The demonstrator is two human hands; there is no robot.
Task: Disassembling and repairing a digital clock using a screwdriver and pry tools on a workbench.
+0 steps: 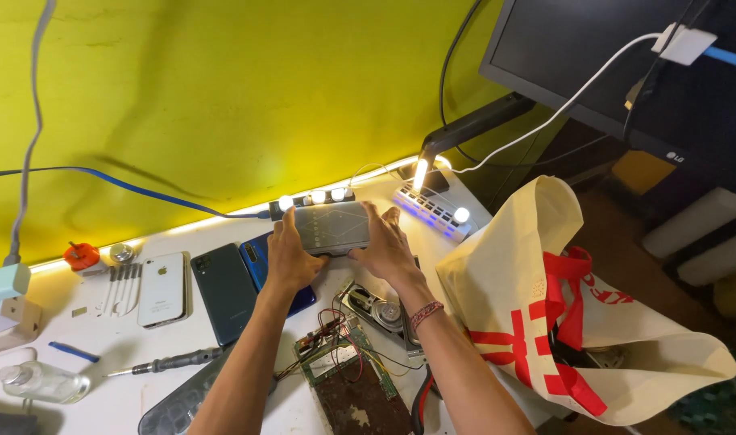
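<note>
Both my hands hold a flat grey rectangular panel (pixel 332 226) up over the white bench. My left hand (pixel 288 256) grips its left end, thumb on top. My right hand (pixel 389 248) clasps the right end, fingers spread along the edge; a beaded band sits on that wrist. Below my forearms lies an opened device with a green circuit board (pixel 348 362), loose wires and a round speaker (pixel 385 310). A blue phone (pixel 261 259) lies under my left hand.
A dark green phone (pixel 224 292), a white phone (pixel 163 288), a screwdriver (pixel 168 364), small tools (pixel 123 287) and a clear bottle (pixel 39 382) lie at left. Lit sockets (pixel 435 209) line the yellow wall. A cloth bag (pixel 558 314) sits right, under a monitor (pixel 609 64).
</note>
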